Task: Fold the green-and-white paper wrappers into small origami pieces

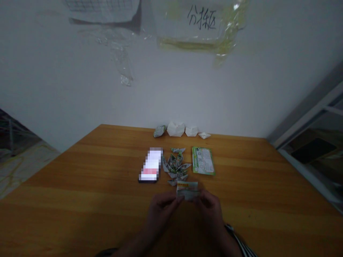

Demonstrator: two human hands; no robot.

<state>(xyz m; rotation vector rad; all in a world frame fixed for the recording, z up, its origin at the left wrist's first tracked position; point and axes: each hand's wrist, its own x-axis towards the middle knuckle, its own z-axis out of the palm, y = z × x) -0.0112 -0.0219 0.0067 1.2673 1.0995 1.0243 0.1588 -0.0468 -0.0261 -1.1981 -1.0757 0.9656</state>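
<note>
A small printed paper slip (187,190) is pinched between both my hands just above the wooden table (80,178), near its front middle. My left hand (160,207) grips the slip's left edge with closed fingers. My right hand (210,205) holds its right edge the same way. Just beyond the slip lies a pile of several folded paper pieces (176,167) in green and white print. A phone (151,165) with a lit screen lies left of the pile. A green and white leaflet (203,160) lies flat to the pile's right.
Several folded paper shapes (177,129) stand in a row at the table's far edge against the white wall. Taped plastic with handwriting (200,21) hangs on the wall. A metal frame (311,117) runs along the right side.
</note>
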